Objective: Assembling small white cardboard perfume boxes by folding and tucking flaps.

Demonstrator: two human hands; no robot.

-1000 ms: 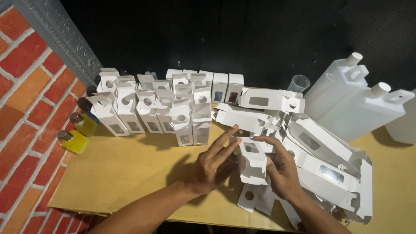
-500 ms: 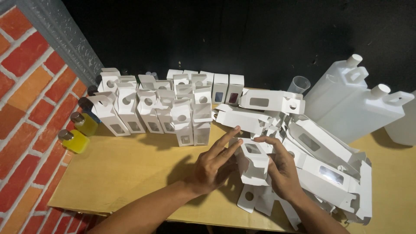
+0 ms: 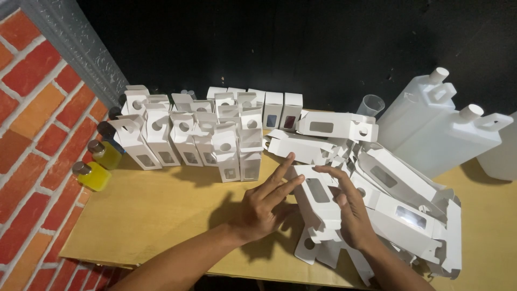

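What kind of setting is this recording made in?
Probably a small home or workshop packing station: rows of folded white window cartons stand on a wooden table, unfolded carton blanks are heaped at right, and small yellow-liquid bottles and large white jugs sit nearby.

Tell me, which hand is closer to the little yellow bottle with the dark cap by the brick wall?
Left. The left hand sits mid-table, across bare wood from the little yellow bottle. The right hand is farther away, on the flat white cardboard box.
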